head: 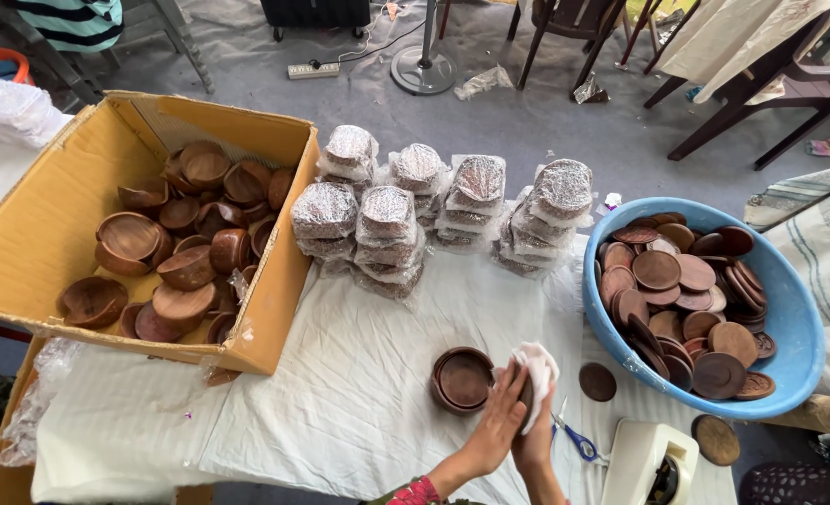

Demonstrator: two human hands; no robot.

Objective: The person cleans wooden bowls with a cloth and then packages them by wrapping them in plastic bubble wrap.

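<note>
Head view: scissors (580,440) beside right hand (534,432).

Both hands, the left hand (493,432) and right hand (533,438), pressed a white cloth (538,365) around a small wooden piece, too hidden to identify. Just left of the cloth sat a wooden bowl (463,379); right of it, a wooden lid (597,382) and a blue basin (799,323) of lids. Behind it stood wrapped stacks (387,229); far left, a cardboard box (31,234) of bowls.

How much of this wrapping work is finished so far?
Done: six stacks of wrapped bundles. In hand: both hands, left hand and right hand, press a white sheet around one piece. Left: bowls in the cardboard box and lids in the blue basin.
</note>
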